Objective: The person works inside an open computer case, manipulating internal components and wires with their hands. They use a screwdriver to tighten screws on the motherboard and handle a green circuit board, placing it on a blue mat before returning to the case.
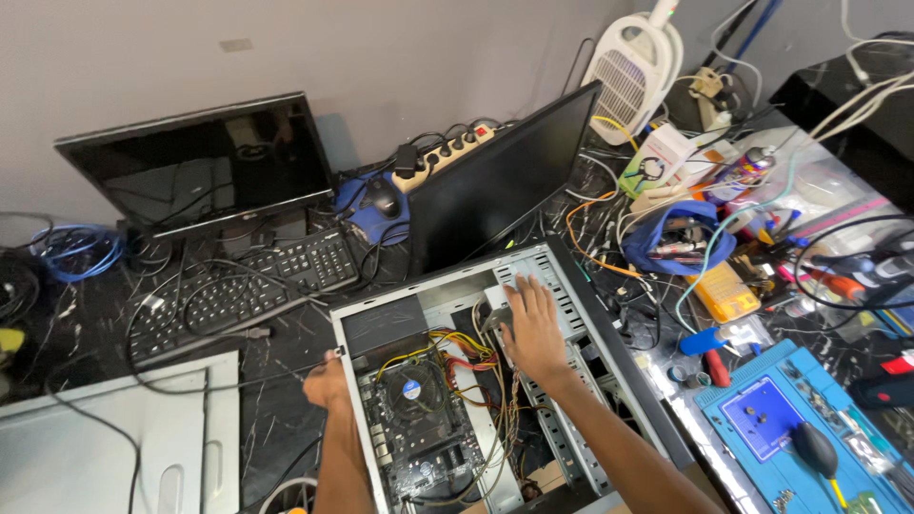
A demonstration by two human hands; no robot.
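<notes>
Two bare, sleeveless forearms, no gloves.

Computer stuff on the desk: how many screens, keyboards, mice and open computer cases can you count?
Screens: 2, one by the wall and one leaning
Keyboards: 1, black keyboard
Mice: 2, a black mouse and a second mouse on the blue mat
Open cases: 1, computer case
Total: 6

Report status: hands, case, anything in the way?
Right hand flat on the drive bay inside the open computer case. Left hand steadies the case's outer wall. Loose wiring crowds the motherboard.
</notes>
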